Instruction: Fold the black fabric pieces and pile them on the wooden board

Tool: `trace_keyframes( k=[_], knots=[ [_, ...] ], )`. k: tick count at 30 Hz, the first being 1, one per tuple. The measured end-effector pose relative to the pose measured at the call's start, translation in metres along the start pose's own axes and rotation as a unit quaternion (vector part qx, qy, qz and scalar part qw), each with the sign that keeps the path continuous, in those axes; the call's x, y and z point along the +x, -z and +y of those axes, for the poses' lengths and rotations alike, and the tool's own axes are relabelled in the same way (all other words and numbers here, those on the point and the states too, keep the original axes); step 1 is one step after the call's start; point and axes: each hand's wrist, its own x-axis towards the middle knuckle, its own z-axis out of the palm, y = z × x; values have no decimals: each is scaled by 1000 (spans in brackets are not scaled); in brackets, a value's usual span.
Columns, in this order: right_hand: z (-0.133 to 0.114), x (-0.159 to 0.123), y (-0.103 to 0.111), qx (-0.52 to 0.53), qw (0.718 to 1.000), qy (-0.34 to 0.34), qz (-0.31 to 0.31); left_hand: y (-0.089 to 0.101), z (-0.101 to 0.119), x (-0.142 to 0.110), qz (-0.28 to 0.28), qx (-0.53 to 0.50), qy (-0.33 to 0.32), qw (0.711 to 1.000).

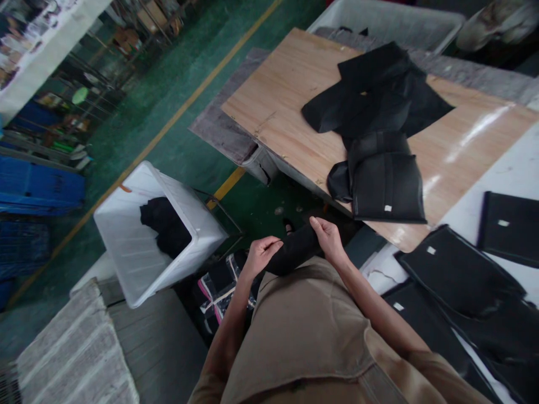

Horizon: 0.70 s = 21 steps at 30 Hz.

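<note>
A black fabric piece (295, 249) is stretched between my two hands, close in front of my body. My left hand (261, 256) pinches its left end, and my right hand (329, 238) grips the upper right corner. Part of the piece hangs down against my apron, so its full shape is hidden. To the right, a stack of black fabric pieces (387, 185) with a small white label lies at the wooden board's near edge. Behind it, more black pieces (374, 90) lie in a loose heap.
A white plastic bin (138, 269) with black cloth inside stands at left. The wooden board (286, 84) covers the table at right, where labelled black pieces (463, 269) lie on a white surface. Below my left arm are plastic-wrapped bundles (219, 289). A yellow line (202, 87) crosses the green floor.
</note>
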Motion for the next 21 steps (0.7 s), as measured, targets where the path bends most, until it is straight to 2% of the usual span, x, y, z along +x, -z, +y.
trace_keyframes(
  k=[11,17,21],
  knots=[
    [-1,-1,-3,54,997,-52,-2,4,2,-5,-46,-81,79,993],
    [-3,-1,0,86,989,-110,-50,5,-2,-10,-12,-62,65,996],
    [-4,1,8,58,991,-61,-106,5,-4,-13,-11,-72,69,995]
  ],
)
